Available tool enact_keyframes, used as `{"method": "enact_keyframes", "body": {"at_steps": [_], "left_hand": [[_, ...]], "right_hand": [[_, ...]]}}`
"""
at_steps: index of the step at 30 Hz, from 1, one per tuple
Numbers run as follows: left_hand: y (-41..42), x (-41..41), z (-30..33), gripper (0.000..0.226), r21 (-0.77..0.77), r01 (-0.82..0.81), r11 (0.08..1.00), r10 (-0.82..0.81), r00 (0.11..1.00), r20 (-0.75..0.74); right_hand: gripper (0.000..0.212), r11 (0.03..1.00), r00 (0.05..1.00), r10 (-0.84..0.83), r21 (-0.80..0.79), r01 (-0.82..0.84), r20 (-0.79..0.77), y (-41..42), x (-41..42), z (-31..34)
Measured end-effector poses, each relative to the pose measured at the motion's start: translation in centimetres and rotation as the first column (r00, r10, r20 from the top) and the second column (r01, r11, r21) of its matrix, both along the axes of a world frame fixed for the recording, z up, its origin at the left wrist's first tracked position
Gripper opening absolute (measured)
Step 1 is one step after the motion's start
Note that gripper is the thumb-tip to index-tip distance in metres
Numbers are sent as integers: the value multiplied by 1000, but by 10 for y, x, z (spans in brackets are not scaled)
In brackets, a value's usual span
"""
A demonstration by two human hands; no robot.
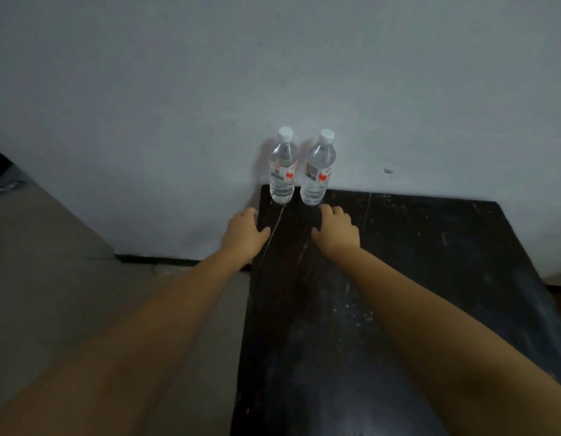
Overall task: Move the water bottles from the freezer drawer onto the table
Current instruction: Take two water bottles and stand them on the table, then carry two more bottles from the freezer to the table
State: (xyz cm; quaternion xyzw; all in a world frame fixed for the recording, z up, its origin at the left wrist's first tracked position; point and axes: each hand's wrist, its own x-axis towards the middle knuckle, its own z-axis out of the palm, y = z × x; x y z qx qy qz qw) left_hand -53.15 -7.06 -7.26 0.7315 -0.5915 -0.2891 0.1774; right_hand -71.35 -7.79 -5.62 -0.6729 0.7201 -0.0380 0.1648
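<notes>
My left hand [246,232] and right hand [336,229] are hovering empty, fingers loosely spread, just short of the two water bottles [299,168], which are standing upright side by side at the table's [430,247] far edge against the wall [178,105]. I'm judging them full and heavy (likely cold and slick), so I'm favouring the ribbed body below the label.

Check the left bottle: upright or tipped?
Upright. The left bottle stands on its base at the table's far edge, white cap on top, beside the right bottle.
</notes>
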Motion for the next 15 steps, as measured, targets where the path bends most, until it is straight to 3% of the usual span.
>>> {"method": "enact_keyframes", "body": {"at_steps": [8,15], "left_hand": [[128,54,8,42,-11,32,999,-28,974,224],[217,98,5,36,-3,-99,995,98,976,196]], "right_hand": [[46,982,973,188,54,-182,-137,116,40,8],[48,938,925,337,153,-312,-178,184,89,8]]}}
